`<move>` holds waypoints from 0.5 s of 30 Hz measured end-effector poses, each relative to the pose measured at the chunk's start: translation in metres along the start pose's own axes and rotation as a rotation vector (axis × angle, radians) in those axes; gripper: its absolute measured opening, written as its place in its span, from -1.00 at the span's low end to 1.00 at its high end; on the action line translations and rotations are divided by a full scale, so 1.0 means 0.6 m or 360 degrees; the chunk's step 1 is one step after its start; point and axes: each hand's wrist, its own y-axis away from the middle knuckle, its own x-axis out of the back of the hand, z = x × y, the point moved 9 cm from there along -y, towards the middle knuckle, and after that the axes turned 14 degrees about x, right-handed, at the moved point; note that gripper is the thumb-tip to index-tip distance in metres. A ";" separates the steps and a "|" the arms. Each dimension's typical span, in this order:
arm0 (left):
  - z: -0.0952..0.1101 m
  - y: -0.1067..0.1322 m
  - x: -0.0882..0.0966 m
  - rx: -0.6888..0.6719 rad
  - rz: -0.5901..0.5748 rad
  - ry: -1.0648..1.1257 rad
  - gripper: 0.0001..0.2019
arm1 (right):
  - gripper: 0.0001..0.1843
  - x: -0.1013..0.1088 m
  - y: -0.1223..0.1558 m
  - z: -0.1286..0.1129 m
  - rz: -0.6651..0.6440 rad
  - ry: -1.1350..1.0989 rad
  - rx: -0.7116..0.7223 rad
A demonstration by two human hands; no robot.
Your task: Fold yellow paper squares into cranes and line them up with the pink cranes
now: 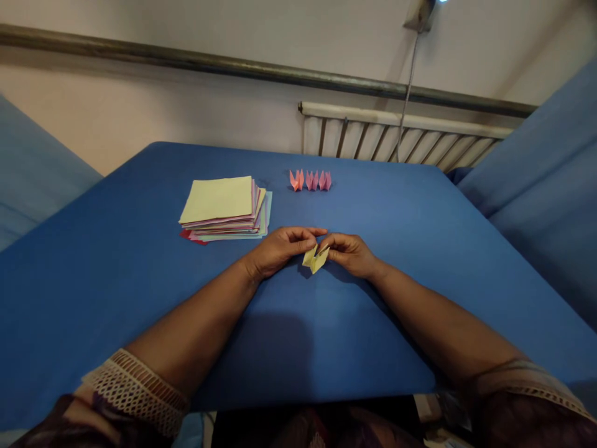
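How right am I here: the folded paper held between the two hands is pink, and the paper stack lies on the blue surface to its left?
One thing is off: the folded paper between the left hand and right hand is pale yellow, not pink, as the head view shows. The rest stands.

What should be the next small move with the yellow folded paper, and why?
Probably, pinch the yellow folded paper a little narrower: it spreads in a V between the left grip and the right grip, while the pink folded papers behind stand with points upward.
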 end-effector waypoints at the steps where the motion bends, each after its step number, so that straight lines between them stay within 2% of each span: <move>1: 0.000 0.000 -0.001 -0.0002 0.0002 0.0007 -0.79 | -0.81 -0.001 0.001 0.000 -0.0010 0.0025 -0.0004; 6: 0.007 0.001 -0.001 -0.0063 0.0050 0.0072 -0.78 | -0.78 -0.002 0.001 -0.008 -0.0018 0.0144 0.0054; 11: 0.002 -0.002 0.005 -0.0011 0.0106 0.0148 -0.75 | -0.79 0.001 0.001 -0.021 -0.0009 0.0243 0.0141; 15: 0.005 -0.001 0.007 -0.0068 0.0155 0.0081 -0.71 | -0.83 -0.002 0.001 -0.027 -0.0053 0.0329 0.0188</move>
